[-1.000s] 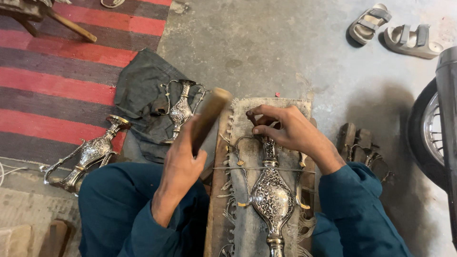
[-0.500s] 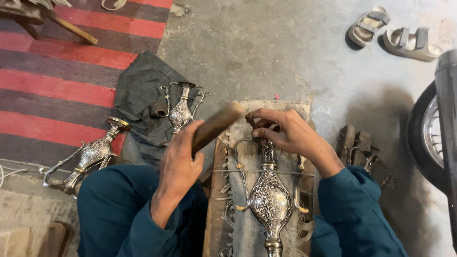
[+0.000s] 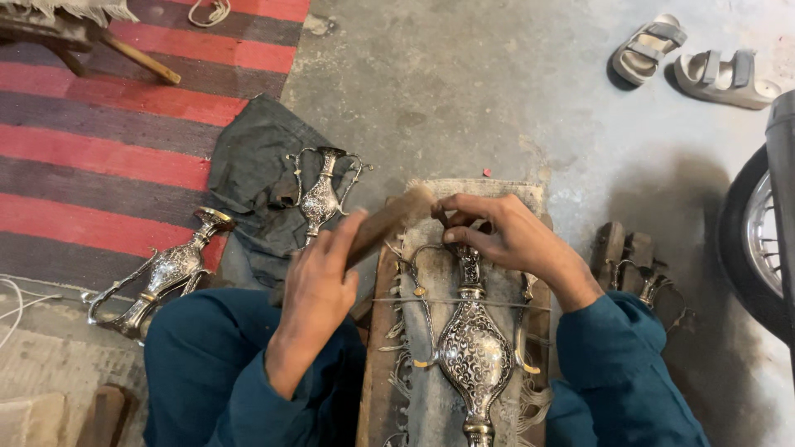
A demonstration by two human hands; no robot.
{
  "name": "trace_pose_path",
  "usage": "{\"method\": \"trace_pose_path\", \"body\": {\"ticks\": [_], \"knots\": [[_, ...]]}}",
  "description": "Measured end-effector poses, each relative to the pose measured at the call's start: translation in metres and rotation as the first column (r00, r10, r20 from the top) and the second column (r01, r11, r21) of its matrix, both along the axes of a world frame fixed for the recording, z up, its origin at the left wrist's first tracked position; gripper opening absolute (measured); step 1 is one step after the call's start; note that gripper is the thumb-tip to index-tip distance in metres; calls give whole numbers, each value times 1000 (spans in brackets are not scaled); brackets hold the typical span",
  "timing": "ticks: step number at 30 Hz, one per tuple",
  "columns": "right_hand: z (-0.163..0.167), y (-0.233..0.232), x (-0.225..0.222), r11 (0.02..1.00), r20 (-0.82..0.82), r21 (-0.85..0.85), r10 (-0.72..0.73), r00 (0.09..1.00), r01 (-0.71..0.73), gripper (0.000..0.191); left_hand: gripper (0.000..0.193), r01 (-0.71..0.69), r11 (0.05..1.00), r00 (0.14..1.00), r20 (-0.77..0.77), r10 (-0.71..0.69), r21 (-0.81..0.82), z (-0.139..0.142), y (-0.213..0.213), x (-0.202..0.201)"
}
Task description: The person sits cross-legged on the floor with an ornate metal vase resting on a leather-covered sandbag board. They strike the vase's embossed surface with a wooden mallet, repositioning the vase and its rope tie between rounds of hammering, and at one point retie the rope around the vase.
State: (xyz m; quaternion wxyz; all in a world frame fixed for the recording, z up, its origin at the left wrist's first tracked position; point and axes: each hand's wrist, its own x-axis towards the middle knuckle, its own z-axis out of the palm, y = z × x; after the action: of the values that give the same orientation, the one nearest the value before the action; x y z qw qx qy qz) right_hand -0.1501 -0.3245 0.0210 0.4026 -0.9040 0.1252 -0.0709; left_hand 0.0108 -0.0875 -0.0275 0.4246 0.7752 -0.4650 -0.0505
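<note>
The left hand (image 3: pixel 319 277) has its fingers curled tight around a wooden stick (image 3: pixel 383 228), which slants up toward the right hand (image 3: pixel 505 240). The right hand's fingers are bent and pinch the neck of an ornate silver vase (image 3: pixel 474 352). The vase lies lengthwise on a fringed cloth (image 3: pixel 431 397) over a wooden board (image 3: pixel 374 364), between the person's knees.

Bare concrete floor (image 3: pixel 464 91) open beyond the padded board (image 3: pixel 505 194). Left side crowded: dark cloth (image 3: pixel 248 165) with a silver vase (image 3: pixel 321 194) on it, a second vase (image 3: pixel 166 273) at the striped rug (image 3: pixel 99 141) edge. Right side: small metal parts (image 3: pixel 633 265), then a wheel (image 3: pixel 758 240). Sandals (image 3: pixel 696 66) far right, well apart.
</note>
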Motion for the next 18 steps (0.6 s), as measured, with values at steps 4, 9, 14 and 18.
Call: {"method": "trace_pose_path", "body": {"ticks": [4,9,14,18], "knots": [[2,-1,1,1000,-1,-10,11,1000,-11,39,79,-10,1000,1000,10,10,-9,2,0,-2],[-2,-3,0,999,-14,39,-13,1000,14,37,80,-39,941,999,13,37,335,3,5,2],[-10,-8,-14,995,65,80,-65,996,59,41,80,66,998,965,-256,-60,14,3,12,1],[-13,-10,-17,992,8,68,-110,994,109,45,79,29,992,923,-383,22,125,6,7,-10]]}}
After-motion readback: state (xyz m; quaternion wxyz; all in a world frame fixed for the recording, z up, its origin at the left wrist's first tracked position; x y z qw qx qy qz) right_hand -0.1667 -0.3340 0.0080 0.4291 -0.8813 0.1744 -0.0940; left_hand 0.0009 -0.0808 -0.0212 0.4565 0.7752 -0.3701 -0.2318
